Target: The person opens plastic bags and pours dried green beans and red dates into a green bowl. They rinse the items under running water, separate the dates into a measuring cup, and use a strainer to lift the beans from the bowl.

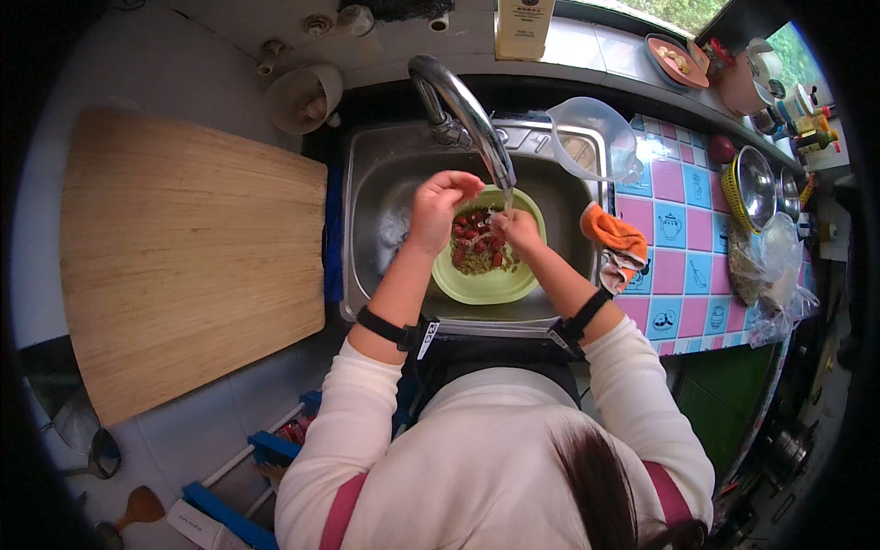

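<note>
Below me a pale green plastic basin (487,292) stands in the stainless steel sink (568,206). Red dates (467,240) and small greenish-brown pieces (474,263) lie in it. From the curved chrome faucet (474,110), water runs down onto my right hand (517,229), which is inside the basin over the dates. Its fingertips are partly hidden, so a grip on anything is unclear. My left hand (443,206) is raised above the basin's left rim, fingers loosely bent and apart, with nothing seen in it.
A large wooden cutting board (192,254) lies left of the sink. At the sink's back right corner sits a translucent plastic pitcher (595,137). An orange cloth (614,237) drapes by the right rim. Farther right are metal bowls (754,185) and plastic bags (773,268) on a checkered tablecloth (677,275).
</note>
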### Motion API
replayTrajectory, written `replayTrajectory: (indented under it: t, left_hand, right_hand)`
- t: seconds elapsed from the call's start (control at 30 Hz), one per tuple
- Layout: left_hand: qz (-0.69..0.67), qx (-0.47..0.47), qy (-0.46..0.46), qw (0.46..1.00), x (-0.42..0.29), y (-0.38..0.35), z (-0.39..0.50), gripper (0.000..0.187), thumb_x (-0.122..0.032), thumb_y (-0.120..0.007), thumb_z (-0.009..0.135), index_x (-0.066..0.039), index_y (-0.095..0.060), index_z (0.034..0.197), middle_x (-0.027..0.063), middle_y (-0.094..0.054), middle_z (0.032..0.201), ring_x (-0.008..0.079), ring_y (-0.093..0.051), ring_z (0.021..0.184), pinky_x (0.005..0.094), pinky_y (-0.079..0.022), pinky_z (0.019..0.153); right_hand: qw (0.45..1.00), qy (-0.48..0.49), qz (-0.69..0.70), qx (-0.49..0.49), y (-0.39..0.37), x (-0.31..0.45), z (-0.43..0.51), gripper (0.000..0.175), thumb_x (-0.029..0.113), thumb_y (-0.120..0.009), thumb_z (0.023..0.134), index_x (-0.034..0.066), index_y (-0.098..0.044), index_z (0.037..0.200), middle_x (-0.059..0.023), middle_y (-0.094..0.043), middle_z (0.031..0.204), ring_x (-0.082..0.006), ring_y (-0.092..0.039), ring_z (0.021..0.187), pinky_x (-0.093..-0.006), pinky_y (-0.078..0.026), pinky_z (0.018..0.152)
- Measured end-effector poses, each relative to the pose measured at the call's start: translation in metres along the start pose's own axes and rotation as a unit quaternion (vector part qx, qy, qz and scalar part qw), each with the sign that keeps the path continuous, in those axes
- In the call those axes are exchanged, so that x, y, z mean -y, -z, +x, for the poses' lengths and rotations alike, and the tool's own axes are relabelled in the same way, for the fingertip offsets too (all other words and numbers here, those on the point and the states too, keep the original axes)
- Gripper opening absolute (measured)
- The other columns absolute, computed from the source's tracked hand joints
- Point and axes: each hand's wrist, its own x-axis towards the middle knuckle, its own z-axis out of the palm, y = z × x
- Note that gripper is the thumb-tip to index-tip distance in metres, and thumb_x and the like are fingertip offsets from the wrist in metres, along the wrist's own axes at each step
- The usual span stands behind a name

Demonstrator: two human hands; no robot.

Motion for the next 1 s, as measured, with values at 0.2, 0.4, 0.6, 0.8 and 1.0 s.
replayTrajectory:
  t: [0.2,0.4,0.6,0.8,1.0]
  left_hand:
    - [0.712,0.057,0.177,0.677,0.119,0.041,0.009,0.050,-0.027,-0.055,0.082,0.000,-0.039,0.122,0.0179,-0.040,0.122,0.0340,-0.039,0.113,0.0461,-0.037,0.090]
    - [0.741,0.191,0.188,0.615,0.168,0.012,-0.002,0.063,-0.042,-0.050,0.081,-0.009,-0.030,0.131,0.0178,-0.028,0.134,0.0394,-0.031,0.118,0.0562,-0.028,0.094]
    - [0.840,0.107,0.046,0.530,0.172,0.030,0.004,0.034,-0.032,-0.057,0.075,-0.009,-0.055,0.100,0.0121,-0.046,0.112,0.0308,-0.041,0.107,0.0510,-0.033,0.087]
    - [0.731,0.172,0.048,0.658,0.164,0.030,-0.001,0.033,-0.033,-0.056,0.075,-0.009,-0.056,0.096,0.0130,-0.048,0.105,0.0306,-0.045,0.098,0.0459,-0.036,0.082]
    - [0.770,0.220,0.075,0.594,0.168,0.045,0.001,0.032,-0.033,-0.057,0.074,-0.005,-0.056,0.089,0.0197,-0.052,0.092,0.0343,-0.047,0.095,0.0440,-0.041,0.079]
  right_hand:
    - [0.887,0.121,-0.382,-0.229,0.057,-0.032,-0.030,0.043,0.010,-0.068,0.066,-0.0010,-0.048,0.103,-0.0229,-0.059,0.096,-0.0398,-0.058,0.086,-0.0416,-0.047,0.075]
    - [0.943,-0.074,-0.323,0.026,0.063,-0.063,-0.025,0.038,0.015,-0.069,0.067,-0.0050,-0.052,0.095,-0.0238,-0.060,0.092,-0.0364,-0.058,0.090,-0.0409,-0.047,0.075]
    - [0.958,-0.044,-0.281,-0.045,0.076,-0.072,-0.023,0.028,0.009,-0.060,0.070,-0.0021,-0.053,0.095,-0.0242,-0.059,0.091,-0.0386,-0.056,0.090,-0.0432,-0.046,0.077]
    - [0.955,-0.087,-0.281,-0.035,0.072,-0.062,-0.015,0.029,0.009,-0.059,0.070,-0.0022,-0.051,0.097,-0.0235,-0.059,0.090,-0.0389,-0.057,0.090,-0.0434,-0.047,0.076]
    - [0.945,-0.050,-0.322,-0.012,0.065,-0.054,-0.010,0.026,0.012,-0.061,0.072,-0.0023,-0.054,0.092,-0.0232,-0.060,0.089,-0.0374,-0.057,0.088,-0.0424,-0.047,0.074]
